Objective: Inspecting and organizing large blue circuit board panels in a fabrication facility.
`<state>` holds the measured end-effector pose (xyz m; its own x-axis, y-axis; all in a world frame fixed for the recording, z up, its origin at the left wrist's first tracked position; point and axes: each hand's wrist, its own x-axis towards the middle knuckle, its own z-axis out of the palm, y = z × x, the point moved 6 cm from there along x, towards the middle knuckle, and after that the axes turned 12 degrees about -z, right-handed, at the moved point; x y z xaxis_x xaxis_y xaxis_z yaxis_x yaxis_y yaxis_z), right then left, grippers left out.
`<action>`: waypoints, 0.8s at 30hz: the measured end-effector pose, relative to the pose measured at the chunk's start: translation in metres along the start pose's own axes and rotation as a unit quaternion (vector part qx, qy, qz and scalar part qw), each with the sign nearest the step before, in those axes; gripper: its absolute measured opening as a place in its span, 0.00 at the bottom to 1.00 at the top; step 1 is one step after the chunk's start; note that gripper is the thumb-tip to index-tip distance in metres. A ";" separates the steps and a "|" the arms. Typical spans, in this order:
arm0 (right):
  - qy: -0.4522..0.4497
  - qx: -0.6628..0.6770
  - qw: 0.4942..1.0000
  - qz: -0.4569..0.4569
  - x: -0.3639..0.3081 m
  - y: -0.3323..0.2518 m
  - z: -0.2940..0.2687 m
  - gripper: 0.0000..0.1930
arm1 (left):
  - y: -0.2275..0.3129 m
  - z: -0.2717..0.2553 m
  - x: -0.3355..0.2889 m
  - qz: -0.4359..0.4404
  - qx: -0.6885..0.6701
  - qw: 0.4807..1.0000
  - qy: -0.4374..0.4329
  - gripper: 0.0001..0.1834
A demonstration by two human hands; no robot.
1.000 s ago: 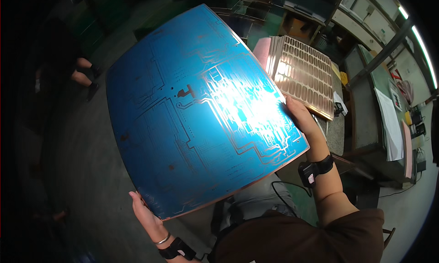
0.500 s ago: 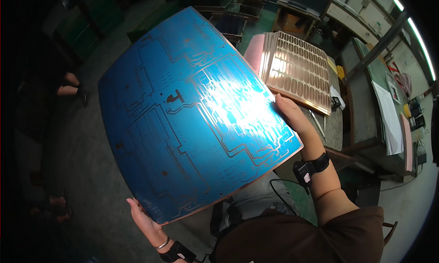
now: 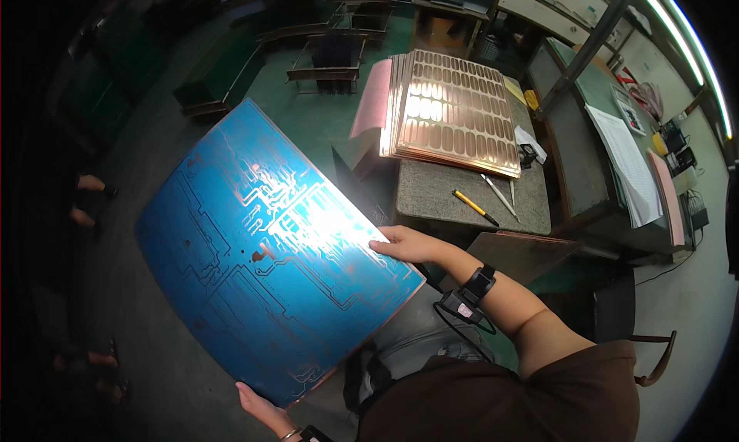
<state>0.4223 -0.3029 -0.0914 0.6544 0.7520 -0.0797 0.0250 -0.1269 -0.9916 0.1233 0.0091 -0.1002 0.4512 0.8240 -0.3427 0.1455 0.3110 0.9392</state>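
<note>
Panel, blue with copper tracks, is held tilted in the air at the near left, apart from the table. Its right edge is pinched by the right hand, thumb on the blue face, fingers hidden beneath. Its left edge, by the near corner, is met by the left hand; whether it is pinched or merely propped there cannot be told, most fingers being hidden. The weight is best shared by both hands, thumbs kept to the rim so the tracks are not rubbed; washed-out glare is best shifted by small tilts. Farther right, copper plates are stacked on the table, a pink sheet at their left, a yellow pen laid nearer. Papers are seen at far right.
</note>
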 end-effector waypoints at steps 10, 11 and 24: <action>-0.013 -0.124 0.989 0.077 -0.030 0.066 0.013 0.20 | -0.071 -0.033 -0.027 -0.045 0.034 0.997 0.054 0.26; 0.012 -0.131 0.989 0.073 -0.036 0.064 0.010 0.19 | -0.074 -0.033 -0.027 -0.042 0.038 0.997 0.051 0.26; 0.059 -0.167 0.983 0.051 -0.068 0.063 0.000 0.17 | -0.061 -0.018 -0.054 -0.147 0.102 0.983 0.035 0.31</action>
<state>0.3796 -0.3623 -0.1481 0.7484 0.6472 -0.1450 0.1889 -0.4175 -0.8888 0.0743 -0.0462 -0.1396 0.3036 0.7453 -0.5936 0.4369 0.4447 0.7819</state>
